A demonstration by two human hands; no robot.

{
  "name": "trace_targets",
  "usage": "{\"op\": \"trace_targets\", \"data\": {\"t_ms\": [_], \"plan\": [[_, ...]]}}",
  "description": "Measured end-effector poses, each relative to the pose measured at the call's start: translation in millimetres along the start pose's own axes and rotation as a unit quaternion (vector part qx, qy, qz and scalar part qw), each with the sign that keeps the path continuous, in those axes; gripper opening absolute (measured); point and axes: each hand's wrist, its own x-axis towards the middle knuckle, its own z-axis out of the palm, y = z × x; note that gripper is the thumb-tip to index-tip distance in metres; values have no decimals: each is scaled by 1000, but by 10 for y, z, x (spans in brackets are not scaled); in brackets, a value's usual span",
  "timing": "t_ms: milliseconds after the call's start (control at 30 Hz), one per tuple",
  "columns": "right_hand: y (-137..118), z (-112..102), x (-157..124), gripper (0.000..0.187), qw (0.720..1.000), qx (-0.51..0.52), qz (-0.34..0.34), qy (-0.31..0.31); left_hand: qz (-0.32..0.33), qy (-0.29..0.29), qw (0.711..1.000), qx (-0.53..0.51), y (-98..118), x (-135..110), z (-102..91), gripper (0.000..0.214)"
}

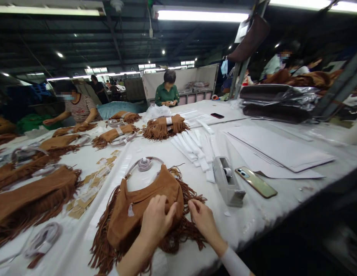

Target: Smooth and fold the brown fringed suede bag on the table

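A brown suede handbag (pixel 155 191) with long fringe lies before me on the white-covered table. Its strap (pixel 129 168) arches away from me, with a wrapped coil (pixel 144 164) near the top. My left hand (pixel 158 214) is on the front of the bag, its fingers curled against the suede and its thumb apart; the fingertips are hidden. Beside the bag's right side, my right hand (pixel 203 218) has its fingers bent together at the fringe (pixel 192 191). What lies between those fingertips cannot be made out. A small pale tag (pixel 130 210) hangs by the zipper.
To the right stand a grey tape dispenser (pixel 228 182), a phone (pixel 255 181) and white sheets (pixel 279 147). White strips (pixel 195 149) lie beyond the bag. More fringed bags (pixel 31 195) and tan tags (pixel 89 188) cover the left. Co-workers (pixel 167 92) are across the table.
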Motion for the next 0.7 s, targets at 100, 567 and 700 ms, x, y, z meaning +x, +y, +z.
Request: {"op": "trace_targets", "data": {"t_ms": [100,567,700], "plan": [[-3,207,184,31,999,22,36,-19,-42,-156,986,31,120,539,70,39],[-85,265,146,28,979,-201,-21,22,-50,-261,926,-269,-449,713,465,39],[-57,393,380,30,985,-169,-22,-19,-104,-226,891,-380,-503,706,532,49]]}}
